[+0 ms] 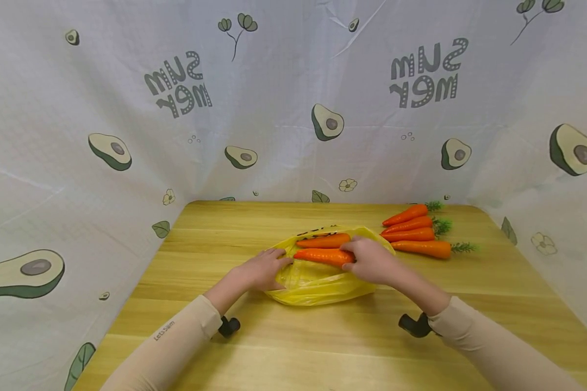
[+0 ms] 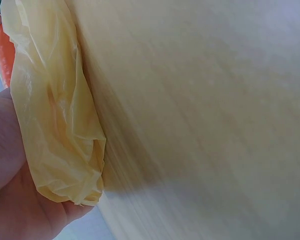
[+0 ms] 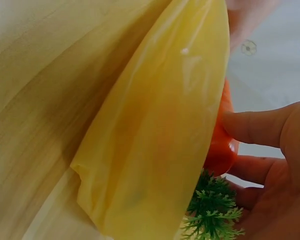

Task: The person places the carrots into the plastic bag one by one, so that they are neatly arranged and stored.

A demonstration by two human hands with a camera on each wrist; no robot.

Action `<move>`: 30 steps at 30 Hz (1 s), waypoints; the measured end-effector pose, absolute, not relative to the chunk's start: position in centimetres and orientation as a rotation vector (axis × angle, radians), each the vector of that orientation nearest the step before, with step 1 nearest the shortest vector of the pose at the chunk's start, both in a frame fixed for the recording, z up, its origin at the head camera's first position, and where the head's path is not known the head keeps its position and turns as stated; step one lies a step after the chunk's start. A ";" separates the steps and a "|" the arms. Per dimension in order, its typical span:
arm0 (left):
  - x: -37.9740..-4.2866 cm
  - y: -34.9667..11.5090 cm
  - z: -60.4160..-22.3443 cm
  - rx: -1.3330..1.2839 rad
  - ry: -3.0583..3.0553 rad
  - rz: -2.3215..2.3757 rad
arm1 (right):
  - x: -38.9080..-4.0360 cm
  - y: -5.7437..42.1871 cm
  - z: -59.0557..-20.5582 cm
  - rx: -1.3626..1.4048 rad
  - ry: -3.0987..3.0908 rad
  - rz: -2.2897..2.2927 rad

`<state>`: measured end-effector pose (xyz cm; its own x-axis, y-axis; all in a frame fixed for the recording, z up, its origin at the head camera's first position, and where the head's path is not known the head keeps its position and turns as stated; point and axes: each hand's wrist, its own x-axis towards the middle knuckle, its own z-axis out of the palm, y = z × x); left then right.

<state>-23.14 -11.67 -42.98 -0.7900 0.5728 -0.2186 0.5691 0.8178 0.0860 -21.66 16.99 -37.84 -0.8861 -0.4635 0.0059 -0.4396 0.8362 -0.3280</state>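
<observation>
A yellow plastic bag (image 1: 318, 290) lies on its side on the table, its mouth spread between the hands. My left hand (image 1: 266, 270) holds the bag's left rim, thumb and fingers apart around the edge. In the left wrist view, the bag's crumpled film (image 2: 60, 115) covers part of that hand. An orange carrot (image 1: 320, 256) is over the bag's opening, pinched at its leafy end by my right hand (image 1: 372, 259). The right wrist view shows its green leaves (image 3: 215, 202) below the thumb and fingers. Behind it, a second carrot (image 1: 323, 241) lies in the bag.
Several more carrots (image 1: 411, 233) with green tops lie side by side at the table's back right, close to the bag. The wooden table (image 1: 293, 347) ends at a white printed curtain (image 1: 274, 108) that hangs behind and at both sides.
</observation>
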 end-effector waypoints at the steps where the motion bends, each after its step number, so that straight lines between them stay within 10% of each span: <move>1: -23.1 -11.7 -43.0 0.881 2.767 0.021 | -21.6 16.9 -38.0 -0.722 2.944 -0.488; 30: -23.1 -11.6 -42.9 0.885 2.762 0.030 | -21.9 17.1 -40.5 -0.695 3.062 -0.347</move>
